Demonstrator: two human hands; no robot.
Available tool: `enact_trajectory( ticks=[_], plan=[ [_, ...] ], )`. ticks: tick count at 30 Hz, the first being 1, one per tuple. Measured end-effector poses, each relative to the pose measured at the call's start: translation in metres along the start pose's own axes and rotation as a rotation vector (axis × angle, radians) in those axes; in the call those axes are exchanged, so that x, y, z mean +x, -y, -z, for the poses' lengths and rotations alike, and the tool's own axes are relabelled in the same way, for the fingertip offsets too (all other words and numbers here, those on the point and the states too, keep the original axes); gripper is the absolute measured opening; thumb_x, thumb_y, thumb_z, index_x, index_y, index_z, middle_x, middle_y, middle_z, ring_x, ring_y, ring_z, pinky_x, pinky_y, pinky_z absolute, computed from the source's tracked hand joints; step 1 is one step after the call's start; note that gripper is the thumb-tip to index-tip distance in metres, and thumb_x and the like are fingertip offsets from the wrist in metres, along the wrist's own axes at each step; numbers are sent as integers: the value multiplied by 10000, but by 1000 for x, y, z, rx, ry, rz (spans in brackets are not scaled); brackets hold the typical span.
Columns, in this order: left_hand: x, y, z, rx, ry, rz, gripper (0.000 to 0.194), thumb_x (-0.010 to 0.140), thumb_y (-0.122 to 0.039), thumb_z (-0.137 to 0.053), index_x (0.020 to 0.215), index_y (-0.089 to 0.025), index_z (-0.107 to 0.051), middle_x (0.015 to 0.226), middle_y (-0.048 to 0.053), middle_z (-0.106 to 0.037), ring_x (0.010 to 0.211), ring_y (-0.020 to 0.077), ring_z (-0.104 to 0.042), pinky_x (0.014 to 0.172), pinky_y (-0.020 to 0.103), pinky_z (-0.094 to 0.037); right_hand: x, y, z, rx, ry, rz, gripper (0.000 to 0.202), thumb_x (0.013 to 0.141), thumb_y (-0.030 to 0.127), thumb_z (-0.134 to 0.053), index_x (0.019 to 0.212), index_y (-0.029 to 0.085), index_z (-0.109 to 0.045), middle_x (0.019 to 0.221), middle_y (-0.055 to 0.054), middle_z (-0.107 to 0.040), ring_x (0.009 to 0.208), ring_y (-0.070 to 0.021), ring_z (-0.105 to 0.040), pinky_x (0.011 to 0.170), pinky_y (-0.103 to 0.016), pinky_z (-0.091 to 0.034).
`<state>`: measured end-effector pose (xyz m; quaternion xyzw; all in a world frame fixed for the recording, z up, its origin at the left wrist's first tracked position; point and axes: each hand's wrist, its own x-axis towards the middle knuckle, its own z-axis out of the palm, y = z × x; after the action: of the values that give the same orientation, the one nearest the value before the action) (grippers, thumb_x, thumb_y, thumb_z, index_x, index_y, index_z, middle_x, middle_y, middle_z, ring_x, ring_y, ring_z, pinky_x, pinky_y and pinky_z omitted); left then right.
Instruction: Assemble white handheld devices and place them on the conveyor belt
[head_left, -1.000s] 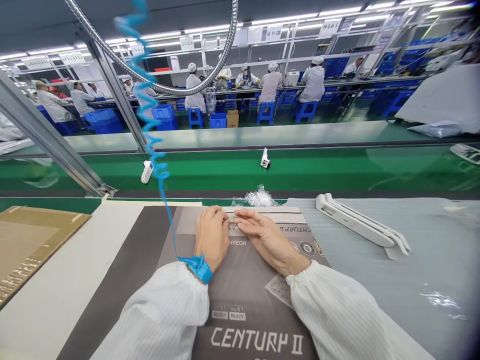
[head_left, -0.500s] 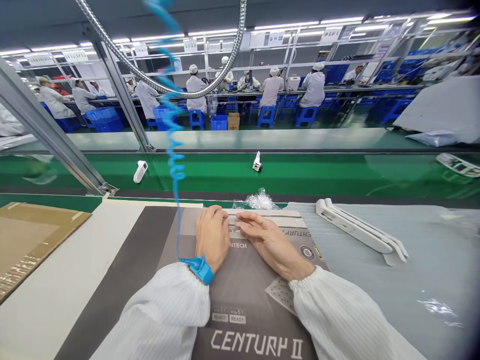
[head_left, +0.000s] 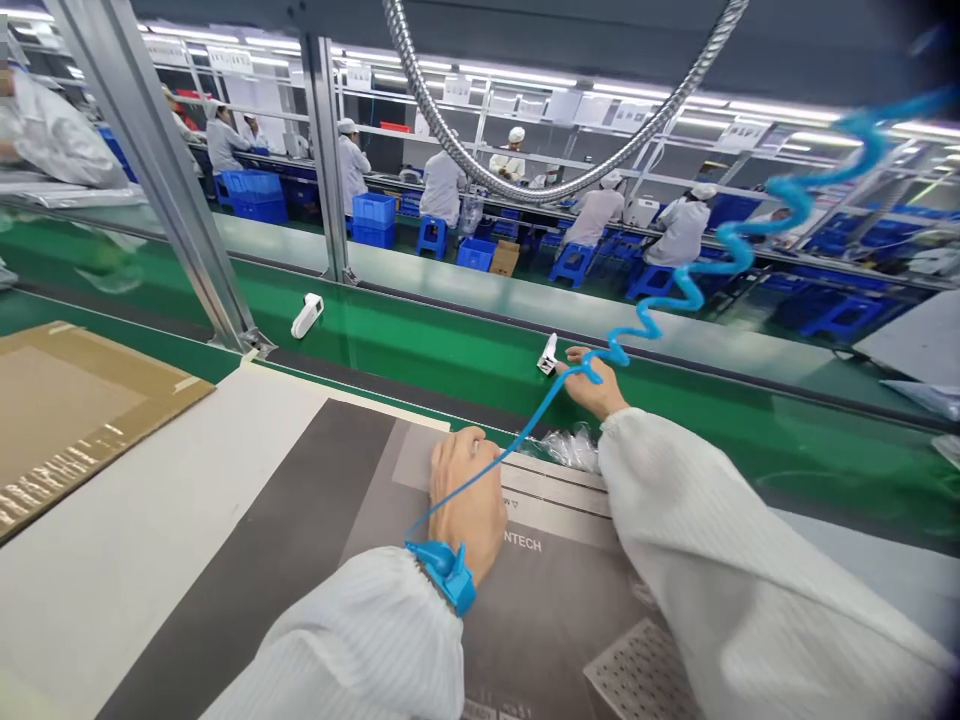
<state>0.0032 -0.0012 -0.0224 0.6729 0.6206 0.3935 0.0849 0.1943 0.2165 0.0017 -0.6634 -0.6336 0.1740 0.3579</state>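
My left hand [head_left: 469,500], with a blue wrist strap [head_left: 448,573] on its wrist, rests on a dark grey printed sheet or box [head_left: 555,590]. Its fingers are curled and their tips are hidden, so a grip cannot be made out. Over the green belt [head_left: 435,350], my right hand [head_left: 592,385] reaches to a small white part with a black end [head_left: 549,355]. The fingers are apart and lie just right of the part; contact is unclear. A blue coiled cord [head_left: 675,290] passes in front of both hands.
Crumpled clear plastic [head_left: 574,447] lies by my right sleeve. Another white part [head_left: 307,316] is on the belt further left. Brown cardboard [head_left: 97,400] lies at the left. A metal post [head_left: 172,180] and a hanging metal hose [head_left: 480,170] stand ahead; people sit beyond.
My right hand has left the printed surface and moved forward to the small white part on the belt. My left hand stays on the surface. The view has turned and the cord now stretches right.
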Motion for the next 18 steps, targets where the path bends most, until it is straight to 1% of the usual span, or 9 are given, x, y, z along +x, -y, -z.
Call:
enact_trajectory(
  ticks=[3,6,8,11,13,15,16,17,18],
  plan=[
    [-1,1,-1,2,-2,15,167,889,-93,-491,934,-195,-615,1158,112,-612,1106,274,-566,943,478,-464,6,0,-27,-13,-4,-19,258,749,232,-681,998,179,-638,1159,-175,-679,1170,-336,-584,1011,-487,-403],
    [0,1,-1,-8,-3,27,154,891,-103,-494,927,-198,-610,1145,110,-614,1089,271,-570,945,478,-464,1,5,-32,33,-3,-34,248,781,239,-651,1017,166,-628,1112,-182,-689,1144,-343,-593,1014,-515,-408],
    [0,1,-1,-30,-10,31,154,891,-107,-493,938,-197,-608,1145,109,-615,1103,269,-568,960,472,-460,-7,14,-20,102,3,-21,285,842,261,-579,1110,166,-604,1136,-167,-680,1076,-301,-632,976,-476,-461],
    [3,-2,3,-90,-51,42,192,923,-155,-468,1054,-186,-604,1211,123,-604,1167,270,-544,1008,468,-442,-32,31,14,259,70,23,324,925,312,-457,1208,206,-573,1104,-102,-691,894,-215,-686,857,-391,-546],
    [5,-5,8,-133,-116,35,281,948,-225,-459,1202,-169,-565,1336,142,-550,1263,280,-488,1067,473,-404,-61,42,39,457,211,43,317,920,376,-504,1178,226,-611,1027,-64,-699,813,-185,-677,829,-369,-560],
    [6,-9,14,-189,-171,12,396,963,-307,-457,1329,-162,-497,1456,146,-469,1361,286,-406,1127,477,-343,-95,51,60,657,367,31,337,866,446,-615,1122,231,-656,985,-46,-691,803,-174,-651,843,-363,-555],
    [6,-11,17,-234,-155,6,433,966,-341,-456,1361,-166,-477,1471,140,-464,1371,281,-402,1134,467,-336,-112,54,67,720,419,14,361,844,474,-647,1112,232,-666,981,-41,-684,813,-171,-640,851,-363,-553],
    [7,-13,20,-290,-90,6,444,965,-365,-457,1364,-174,-485,1443,131,-504,1342,274,-445,1115,449,-362,-129,56,72,745,451,1,386,839,500,-652,1120,236,-666,981,-37,-677,821,-169,-631,856,-365,-551],
    [7,-15,22,-348,12,17,426,959,-377,-464,1334,-182,-521,1368,118,-578,1266,264,-521,1066,421,-411,-144,55,75,743,464,-8,406,848,523,-636,1138,240,-658,986,-35,-669,830,-170,-627,858,-372,-551]
  ],
)
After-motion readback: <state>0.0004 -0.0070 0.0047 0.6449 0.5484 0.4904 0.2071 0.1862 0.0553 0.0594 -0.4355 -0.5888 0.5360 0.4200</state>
